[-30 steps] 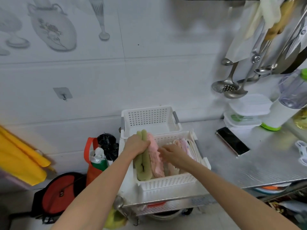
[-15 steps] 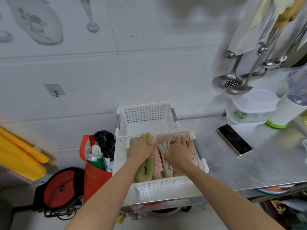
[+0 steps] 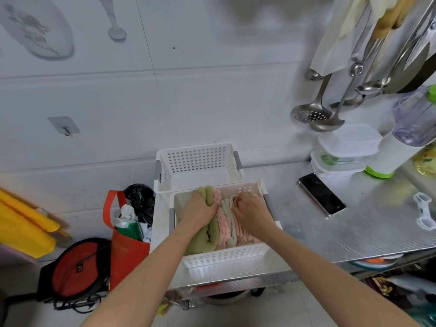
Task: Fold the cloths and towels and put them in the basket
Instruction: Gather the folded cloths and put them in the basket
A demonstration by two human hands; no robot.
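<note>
At the far left a yellow cloth [image 3: 22, 223] hangs by the wall, with a round red and black bag [image 3: 75, 267] on the floor below it and an orange tote bag [image 3: 125, 251] stuffed with plastic bags standing just beside the steel counter [image 3: 354, 227]. On the counter's left end sits the near white perforated plastic basket [image 3: 224, 258], and an empty white perforated basket [image 3: 198, 164] stands directly behind it against the wall, touching it. Inside the near basket, folded cloths stand on edge in a row: a rolled olive-green towel [image 3: 205, 234] along the left side, then a pink dotted cloth [image 3: 223, 223], then pale cream and pink cloths [image 3: 236, 232]. The left hand [image 3: 198, 212] is curled around the top of the green towel, gripping it. The right hand [image 3: 251, 212] lies over the pale cloths with fingers bent down among them; whether it pinches one cannot be told. Further right lie a black smartphone [image 3: 322, 193], stacked clear lidded containers [image 3: 342, 152] and a blender with green base [image 3: 401, 142], under hanging steel ladles [image 3: 313, 114].
</note>
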